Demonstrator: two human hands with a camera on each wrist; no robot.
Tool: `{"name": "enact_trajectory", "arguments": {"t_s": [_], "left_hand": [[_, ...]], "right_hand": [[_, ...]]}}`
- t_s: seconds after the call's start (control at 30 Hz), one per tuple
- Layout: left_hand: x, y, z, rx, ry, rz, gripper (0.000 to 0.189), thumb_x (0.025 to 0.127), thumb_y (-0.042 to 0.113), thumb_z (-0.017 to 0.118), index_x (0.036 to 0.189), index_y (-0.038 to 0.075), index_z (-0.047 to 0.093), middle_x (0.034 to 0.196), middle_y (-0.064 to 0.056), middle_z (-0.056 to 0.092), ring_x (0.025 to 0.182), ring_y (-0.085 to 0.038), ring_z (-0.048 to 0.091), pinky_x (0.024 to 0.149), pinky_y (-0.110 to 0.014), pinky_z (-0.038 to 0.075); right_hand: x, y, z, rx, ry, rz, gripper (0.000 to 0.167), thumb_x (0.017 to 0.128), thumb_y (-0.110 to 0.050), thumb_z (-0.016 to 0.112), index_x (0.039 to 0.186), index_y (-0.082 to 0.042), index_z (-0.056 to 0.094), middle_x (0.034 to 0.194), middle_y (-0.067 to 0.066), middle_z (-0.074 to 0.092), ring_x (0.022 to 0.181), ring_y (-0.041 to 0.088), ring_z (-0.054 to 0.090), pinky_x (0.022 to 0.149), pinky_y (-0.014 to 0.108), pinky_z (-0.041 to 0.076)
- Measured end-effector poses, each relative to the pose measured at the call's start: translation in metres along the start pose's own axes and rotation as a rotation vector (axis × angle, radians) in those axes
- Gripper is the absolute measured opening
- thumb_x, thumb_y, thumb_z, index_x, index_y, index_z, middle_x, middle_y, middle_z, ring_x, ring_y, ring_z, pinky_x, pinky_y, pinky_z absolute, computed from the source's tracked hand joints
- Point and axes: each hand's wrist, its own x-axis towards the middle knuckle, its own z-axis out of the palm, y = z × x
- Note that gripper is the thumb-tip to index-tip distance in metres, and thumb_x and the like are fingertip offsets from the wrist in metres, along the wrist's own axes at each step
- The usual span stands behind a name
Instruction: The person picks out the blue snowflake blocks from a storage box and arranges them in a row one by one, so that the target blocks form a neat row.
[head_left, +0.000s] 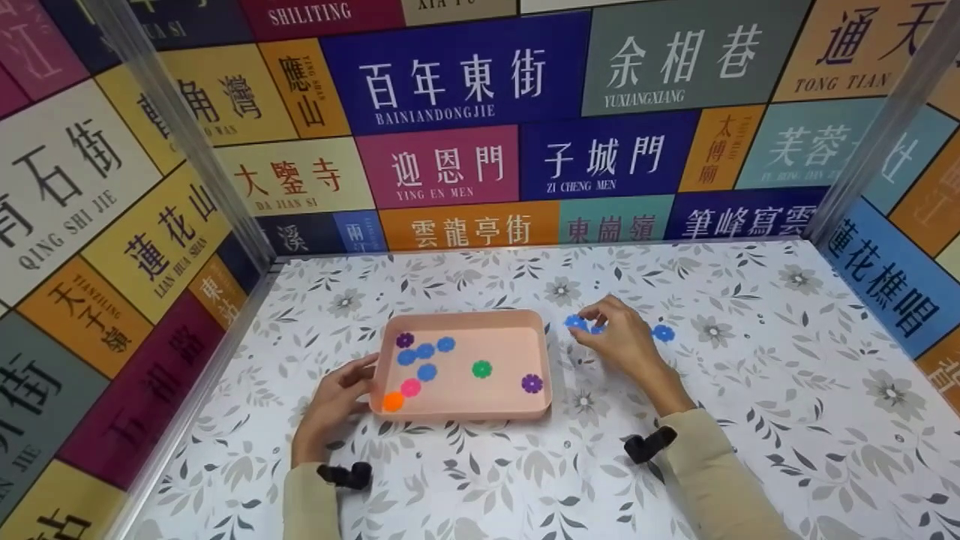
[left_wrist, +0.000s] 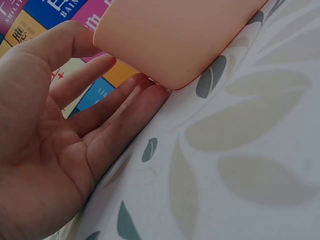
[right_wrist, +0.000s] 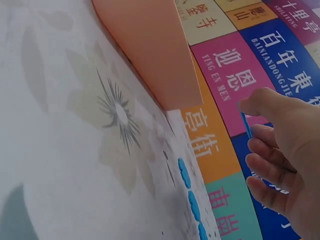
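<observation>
A shallow pink tray [head_left: 465, 409] lies on the table with several small flower-shaped pieces in it. Among them are blue pieces [head_left: 427, 372], a green piece [head_left: 482, 369], purple pieces [head_left: 532, 383], a pink piece [head_left: 410, 388] and an orange piece [head_left: 394, 401]. My left hand [head_left: 341, 397] is at the tray's left side, fingertips right at its outer wall [left_wrist: 165, 45]. Beyond the tray's right side, my right hand [head_left: 622, 337] pinches a blue flower-shaped piece [right_wrist: 245, 125] between thumb and index finger. More blue pieces [right_wrist: 194, 205] lie on the table below that hand.
Another blue piece [head_left: 664, 332] lies to the right of my right hand. The table [head_left: 480, 480] has a white floral cover. Walls with colourful printed signs [head_left: 457, 82] and clear corner posts [head_left: 862, 127] enclose its back and sides.
</observation>
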Motion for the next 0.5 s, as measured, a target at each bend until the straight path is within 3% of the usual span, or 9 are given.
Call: {"name": "enact_trajectory", "arguments": {"t_s": [0.2, 0.5], "left_hand": [[-0.001, -0.001, -0.001, -0.004, -0.007, 0.015, 0.051, 0.092, 0.023, 0.065, 0.143, 0.025, 0.057, 0.139, -0.012, 0.061, 0.114, -0.026, 0.062, 0.090, -0.036, 0.058], [0.000, 0.001, -0.001, 0.007, 0.000, -0.043, 0.049, 0.094, 0.024, 0.062, 0.142, 0.032, 0.056, 0.143, -0.007, 0.058, 0.119, -0.027, 0.059, 0.096, -0.038, 0.056]], "right_hand": [[-0.003, 0.022, -0.015, -0.013, 0.031, 0.045, 0.032, 0.086, -0.030, 0.077, 0.107, -0.007, 0.072, 0.107, 0.012, 0.066, 0.096, 0.030, 0.064, 0.078, 0.043, 0.052], [-0.009, 0.059, -0.036, -0.028, 0.048, 0.123, 0.035, 0.087, -0.032, 0.076, 0.111, -0.006, 0.072, 0.109, 0.012, 0.066, 0.098, 0.030, 0.062, 0.076, 0.033, 0.047]]}}
